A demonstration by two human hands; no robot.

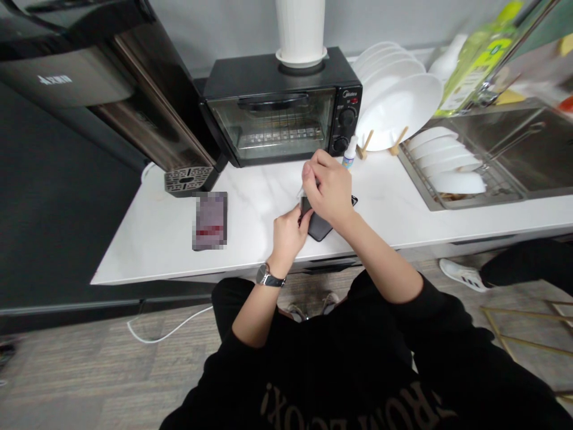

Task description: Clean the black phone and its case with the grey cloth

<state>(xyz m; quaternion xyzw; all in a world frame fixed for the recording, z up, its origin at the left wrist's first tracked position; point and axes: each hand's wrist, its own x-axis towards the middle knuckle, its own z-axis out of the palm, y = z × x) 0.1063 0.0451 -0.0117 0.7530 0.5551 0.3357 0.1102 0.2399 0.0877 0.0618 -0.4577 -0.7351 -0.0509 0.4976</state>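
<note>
- In the head view, a black phone (319,226) was held between both hands, low over a white tabletop (152,239) and near its front edge.
- The left hand (289,236), with a watch (270,276) on its wrist, was set at the near end of the phone, and its fingers (286,224) were closed around that end.
- The right hand (329,188) was laid over the far end. Its fingers (313,164) were curled shut, but what they gripped was hidden by the hand.
- A small white tip (300,192) was seen between the hands; what it belonged to could not be told.
- The hold was judged sound: the hands were kept close together, so the phone was braced from both ends, and any slip would have been caught by the tabletop after a short drop.
- A small white-capped bottle (350,153) was stood just beyond the right hand, in front of the corner of a toaster oven (273,116).
- A pixelated flat item (209,221) was lying on the tabletop, well apart from the hands.
- White plates (394,95) were racked to the right, beside a steel sink (505,143).
</note>
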